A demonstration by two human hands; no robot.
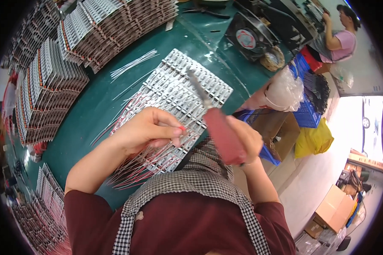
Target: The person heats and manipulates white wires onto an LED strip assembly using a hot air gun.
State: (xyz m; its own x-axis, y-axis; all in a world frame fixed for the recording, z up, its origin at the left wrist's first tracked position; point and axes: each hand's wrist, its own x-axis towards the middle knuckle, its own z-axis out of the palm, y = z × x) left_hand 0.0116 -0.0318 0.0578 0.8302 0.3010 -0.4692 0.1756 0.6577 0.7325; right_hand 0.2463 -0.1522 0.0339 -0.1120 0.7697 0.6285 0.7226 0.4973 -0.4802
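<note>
1. green table (pixel 89 112), slanting through the view, with tall stacks (pixel 115 34) of pale slatted parts along its far left side.
2. near the middle of the table lies the panel (pixel 178 100), a tilted sheet of small silvery-white pieces in rows, right in front of the person.
3. red and white wires (pixel 127 109) fan out from the panel's left and near edges; a loose bunch of white wires (pixel 134 64) lies just beyond, apart from it.
4. left hand (pixel 151 127): over the panel's near part, thumb and forefinger drawn together around a red bit (pixel 182 130), too small to make out; the other fingers curl loosely.
5. right hand (pixel 249 138): wrapped around the red handle of a tool (pixel 225 134), just off the panel's right side. the metal end points up and left over the panel; whether it touches cannot be told.
6. at the table's far right stand a fan (pixel 246 39) and a roll (pixel 273 58); pliers (pixel 206 12) lie farther left.
7. beyond the right edge: a clear bag (pixel 285 89), a blue crate (pixel 307 112), an open box (pixel 272 129), a yellow bag (pixel 314 139) and, farther off, a co-worker (pixel 342 44) in pink.
</note>
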